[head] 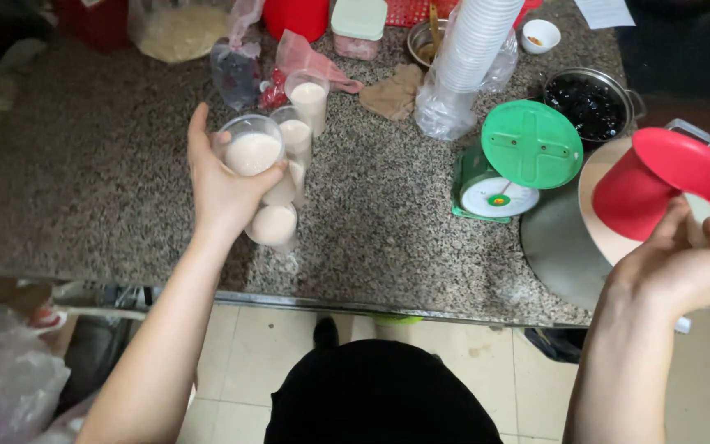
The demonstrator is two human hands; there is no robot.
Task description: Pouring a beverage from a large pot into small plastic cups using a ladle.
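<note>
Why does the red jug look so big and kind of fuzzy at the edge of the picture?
In the head view, the red jug in the right hand sits close to the camera at the frame edge, so the wide lens stretches it and it is slightly blurred; the cup of pale drink in the left hand is sharper; lighting is soft, shadows faint.

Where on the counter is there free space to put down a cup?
The left part of the counter is bare, left of the left hand and its cup. Another bare patch lies between the filled cups and the green scale. The back edge and right side are crowded.
</note>
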